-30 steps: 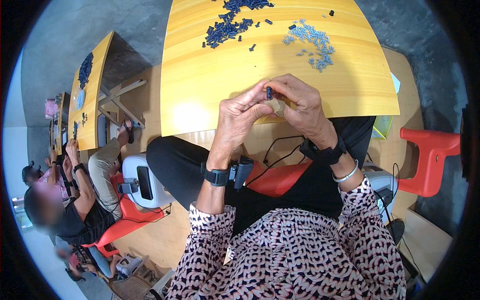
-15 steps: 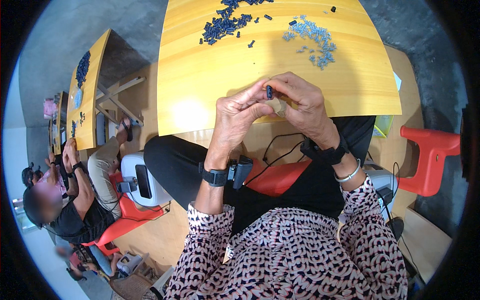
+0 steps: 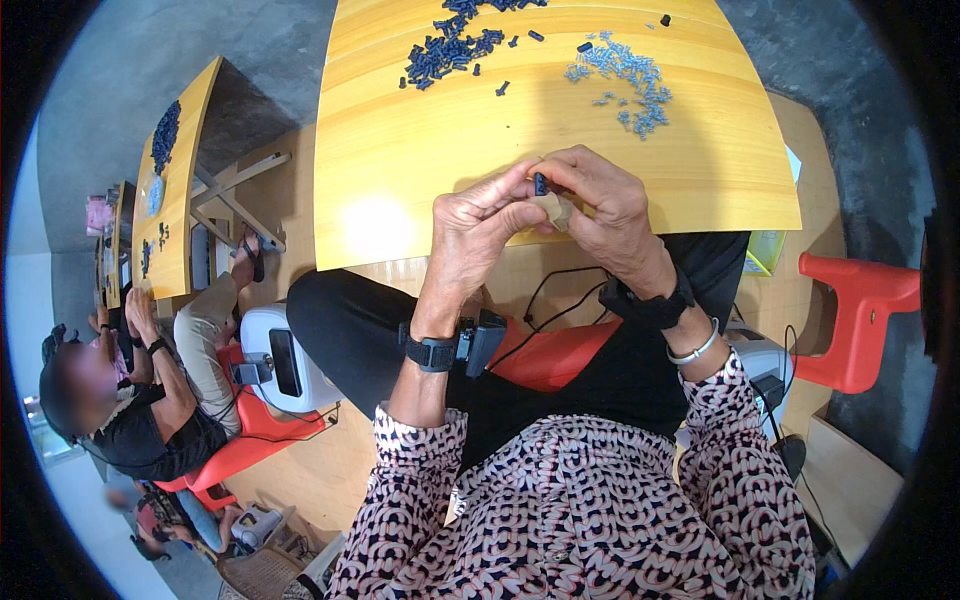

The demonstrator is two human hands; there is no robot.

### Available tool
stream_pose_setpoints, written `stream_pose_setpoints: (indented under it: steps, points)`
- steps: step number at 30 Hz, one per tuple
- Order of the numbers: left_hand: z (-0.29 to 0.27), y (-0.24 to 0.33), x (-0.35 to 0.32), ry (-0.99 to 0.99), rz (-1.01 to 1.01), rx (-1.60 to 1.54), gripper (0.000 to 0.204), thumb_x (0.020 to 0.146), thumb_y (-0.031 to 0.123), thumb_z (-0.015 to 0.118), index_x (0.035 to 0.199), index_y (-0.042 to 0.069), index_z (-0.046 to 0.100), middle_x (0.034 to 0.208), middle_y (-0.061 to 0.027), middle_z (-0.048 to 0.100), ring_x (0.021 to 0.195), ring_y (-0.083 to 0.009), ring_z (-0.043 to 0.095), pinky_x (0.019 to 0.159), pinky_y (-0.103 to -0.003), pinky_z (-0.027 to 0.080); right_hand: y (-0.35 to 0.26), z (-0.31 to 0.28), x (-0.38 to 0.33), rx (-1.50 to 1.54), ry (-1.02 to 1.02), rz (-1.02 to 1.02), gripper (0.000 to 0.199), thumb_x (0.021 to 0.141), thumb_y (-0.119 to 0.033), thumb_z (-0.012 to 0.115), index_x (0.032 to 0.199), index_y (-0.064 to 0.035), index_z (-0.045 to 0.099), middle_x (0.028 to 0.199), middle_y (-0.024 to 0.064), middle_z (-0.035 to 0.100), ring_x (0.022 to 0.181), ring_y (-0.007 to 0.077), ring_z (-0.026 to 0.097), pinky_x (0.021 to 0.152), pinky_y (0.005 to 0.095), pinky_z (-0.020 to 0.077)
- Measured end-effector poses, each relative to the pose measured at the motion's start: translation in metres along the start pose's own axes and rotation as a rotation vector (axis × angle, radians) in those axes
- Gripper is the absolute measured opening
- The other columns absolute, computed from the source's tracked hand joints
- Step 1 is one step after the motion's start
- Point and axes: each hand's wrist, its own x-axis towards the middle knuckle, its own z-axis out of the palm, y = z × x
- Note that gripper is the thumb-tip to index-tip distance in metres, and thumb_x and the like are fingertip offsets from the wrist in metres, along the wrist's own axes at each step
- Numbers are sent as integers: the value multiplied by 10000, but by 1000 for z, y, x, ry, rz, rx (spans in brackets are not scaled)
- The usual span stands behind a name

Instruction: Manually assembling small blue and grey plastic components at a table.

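Black little piece (image 3: 540,184): pinching it tight in the fingers of left hand (image 3: 482,214) and right hand (image 3: 608,198), by the near edge of the bench (image 3: 430,150). See dark heap (image 3: 450,56) and silver bits (image 3: 627,68) farther up. Cannot see inside yellow box (image 3: 766,248).

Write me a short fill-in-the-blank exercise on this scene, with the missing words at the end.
1. The left hand and right hand hold a small dark part above a table coloured ____.
2. In the picture, the dark pile lies to the ____ of the silvery pile.
3. The pale bracelet circles the person's ____ forearm.
4. The stool at far right is ____.

Missing words: yellow; left; right; red.
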Motion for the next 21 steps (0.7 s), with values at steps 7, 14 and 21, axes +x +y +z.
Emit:
stream_pose_setpoints:
  steps: [7, 14, 21]
  points:
    - [-2, -6, 8, -90, -3, -165, 531, 775, -22, 637, 1272, 48, 464, 1014, -82, 627, 789, -82, 587, 693, -207, 500, 1, 4, 2, 34, 46, 2, 347, 683, 114, 562, 1002, -18, 595, 904, 118, 588, 798, 234, 598, 658, 281, 478]
    - [-4, 0, 7, -107, -10, -113, 525, 810, -4, 608, 1299, 16, 415, 961, -66, 628, 749, -97, 593, 710, -229, 510, 2, 5, 3, 76, 31, 48, 383, 698, 119, 533, 1043, -34, 603, 922, 111, 584, 825, 225, 586, 652, 273, 466]
    - [-2, -7, 11, -75, -48, -226, 369, 890, 60, 516, 1243, -33, 460, 866, -61, 611, 744, -158, 618, 698, -279, 529, 8, 7, 4, 38, 59, -9, 353, 698, 119, 529, 998, -43, 620, 895, 113, 602, 789, 233, 599, 629, 265, 464]
